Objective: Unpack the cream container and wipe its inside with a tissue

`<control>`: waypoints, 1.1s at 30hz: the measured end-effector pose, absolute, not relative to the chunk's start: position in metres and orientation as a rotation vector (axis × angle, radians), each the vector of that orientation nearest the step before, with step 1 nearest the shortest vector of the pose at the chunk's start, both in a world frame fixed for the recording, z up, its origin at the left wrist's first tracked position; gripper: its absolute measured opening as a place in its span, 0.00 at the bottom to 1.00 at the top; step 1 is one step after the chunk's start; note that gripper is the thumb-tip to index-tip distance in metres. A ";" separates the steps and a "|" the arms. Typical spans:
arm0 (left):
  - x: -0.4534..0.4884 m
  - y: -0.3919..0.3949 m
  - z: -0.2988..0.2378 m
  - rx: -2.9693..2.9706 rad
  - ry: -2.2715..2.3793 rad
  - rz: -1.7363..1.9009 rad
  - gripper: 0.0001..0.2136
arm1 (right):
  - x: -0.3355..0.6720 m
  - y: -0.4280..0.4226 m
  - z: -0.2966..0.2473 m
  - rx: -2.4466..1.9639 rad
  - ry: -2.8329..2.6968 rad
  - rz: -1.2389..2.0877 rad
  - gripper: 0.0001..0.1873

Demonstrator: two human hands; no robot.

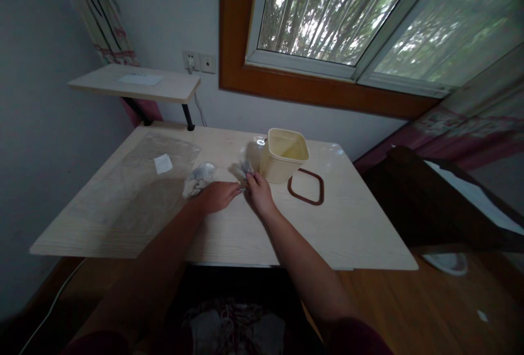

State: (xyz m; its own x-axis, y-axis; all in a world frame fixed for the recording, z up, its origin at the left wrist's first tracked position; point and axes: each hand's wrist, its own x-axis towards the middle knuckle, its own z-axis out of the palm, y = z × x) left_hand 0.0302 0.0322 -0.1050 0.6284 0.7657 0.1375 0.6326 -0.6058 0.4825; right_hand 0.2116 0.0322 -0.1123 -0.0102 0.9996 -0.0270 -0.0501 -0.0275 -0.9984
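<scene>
Both my hands meet over the middle of the desk. My right hand (261,194) pinches a crumpled piece of clear plastic film (245,167) between its fingertips. The fingertips of my left hand (219,196) are pressed together at the lower end of the same film. Behind the left hand lies a wad of crumpled clear plastic (200,176). A cream square bin (276,166) stands upright and open-topped, just beyond the right hand. Right of it, a brown rounded-square ring (321,188) lies flat on the desk.
A large clear plastic sheet (126,180) with a white paper square (162,164) covers the left of the pale wooden desk (347,235). A raised shelf (172,88) on black legs stands at the back left. A window is behind; dark furniture (442,202) stands to the right.
</scene>
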 end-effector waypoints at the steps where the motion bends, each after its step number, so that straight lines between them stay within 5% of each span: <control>1: 0.029 0.032 -0.106 2.504 1.121 0.451 0.13 | 0.213 0.033 -0.112 -1.248 -1.297 1.094 0.15; 5: 0.023 0.035 -0.108 2.671 1.109 0.435 0.11 | 0.215 0.031 -0.108 -1.441 -1.692 0.704 0.14; 15: 0.005 0.040 -0.095 3.015 1.046 0.597 0.12 | 0.215 0.018 -0.096 -1.504 -2.206 0.538 0.13; 26: -0.004 0.048 -0.091 2.977 1.119 0.886 0.08 | 0.220 0.019 -0.087 -1.057 -2.039 1.276 0.13; 33: 0.001 0.053 -0.099 2.799 1.127 1.022 0.10 | 0.202 0.020 -0.095 -1.116 -1.630 1.715 0.23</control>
State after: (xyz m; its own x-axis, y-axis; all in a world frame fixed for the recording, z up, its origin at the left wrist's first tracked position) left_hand 0.0008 0.0533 -0.0989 0.5440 0.6072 0.5792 0.6353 -0.7489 0.1885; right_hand 0.2022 0.0204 -0.0948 -0.5259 0.8245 -0.2087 0.1666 -0.1408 -0.9759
